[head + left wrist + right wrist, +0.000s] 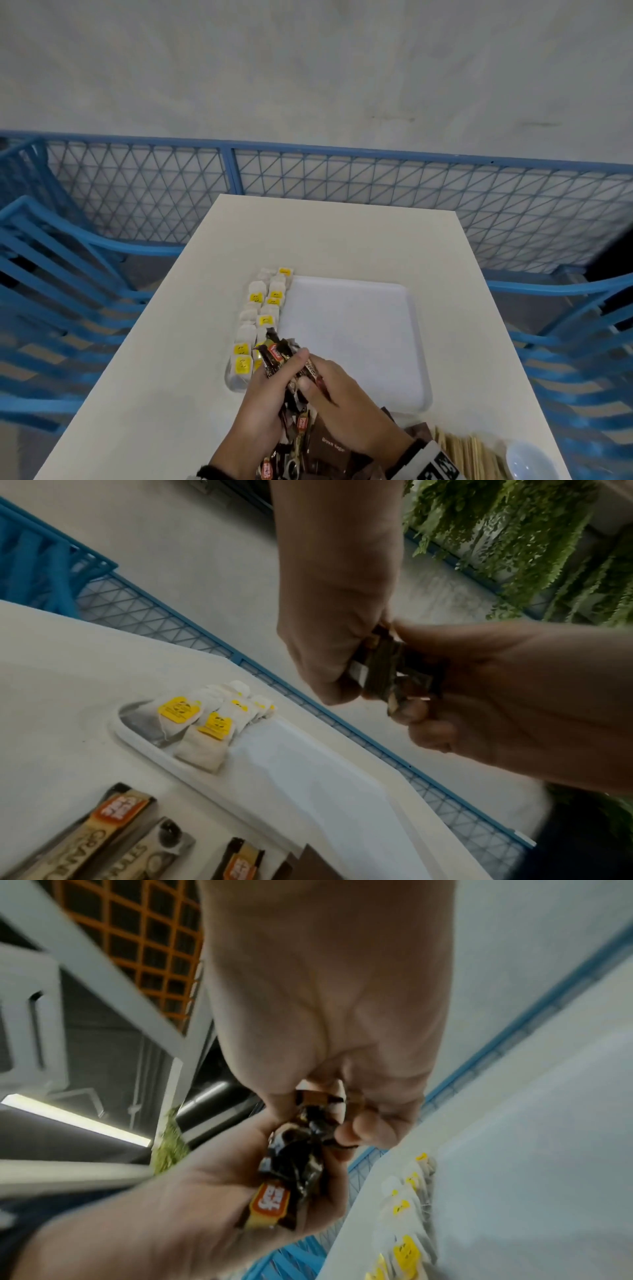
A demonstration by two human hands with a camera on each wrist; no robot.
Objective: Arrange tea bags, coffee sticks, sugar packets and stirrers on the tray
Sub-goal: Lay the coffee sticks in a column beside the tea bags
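Both hands hold one bundle of dark coffee sticks (278, 359) above the near left corner of the white tray (359, 342). My left hand (270, 383) grips the bundle from the left, its fingers curled round it. From the right, my right hand (318, 387) pinches the same sticks with its thumb on top. The left wrist view shows the bundle (387, 669) between the two hands, and so does the right wrist view, coffee sticks (291, 1164). Tea bags (263, 315) with yellow tags lie in two rows along the tray's left side.
More coffee sticks (294, 442) and brown sugar packets (330, 443) lie at the table's near edge. Wooden stirrers (469, 448) and a white bowl (527, 459) sit at the near right. Blue chairs (51, 291) flank the white table (342, 233); a blue mesh fence (342, 185) runs behind.
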